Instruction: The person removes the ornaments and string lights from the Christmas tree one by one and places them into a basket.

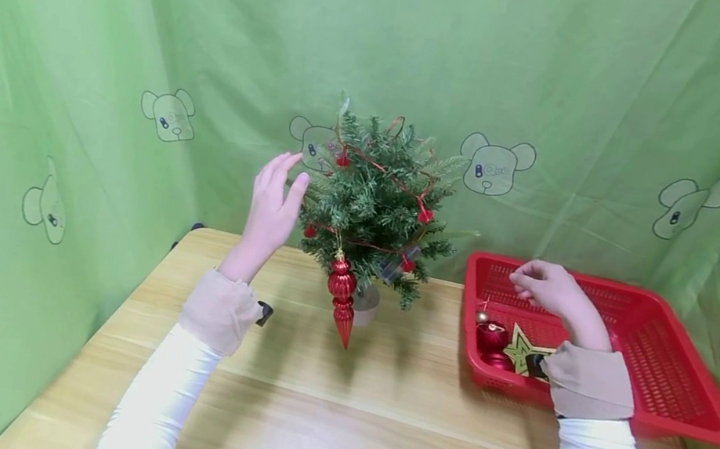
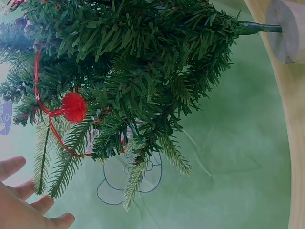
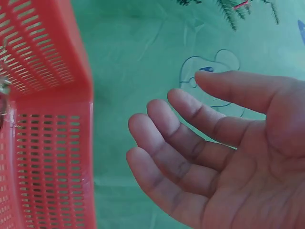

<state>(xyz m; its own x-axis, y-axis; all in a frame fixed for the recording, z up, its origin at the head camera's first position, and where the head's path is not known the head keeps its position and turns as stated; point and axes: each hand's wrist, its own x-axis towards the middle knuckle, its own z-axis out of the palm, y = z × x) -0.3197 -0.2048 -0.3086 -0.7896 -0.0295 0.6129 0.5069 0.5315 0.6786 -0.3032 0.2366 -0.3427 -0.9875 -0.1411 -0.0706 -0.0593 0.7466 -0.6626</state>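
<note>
Looks like tree trimming, between ornaments. Right hand (image 1: 552, 290) is above the red basket (image 1: 677, 377), fingers loosely curled, holding nothing. Left hand (image 1: 273, 208) is beside the tree (image 1: 373, 207), fingers spread, also holding nothing; can't tell if the tips touch branches. A pick, if next, calls for lowering the right fingers and pinching one ornament without snagging the others. Tree stands on the bench (image 1: 298, 421). Count: one tree, one basket; on the tree, one long red ornament (image 1: 342, 285), one red-bead garland (image 1: 425, 215), four beads visible; in the basket, one gold star (image 1: 518, 353), two red baubles (image 1: 493, 338), one small gold ball (image 1: 482, 317). Forearm may hide more.
</note>
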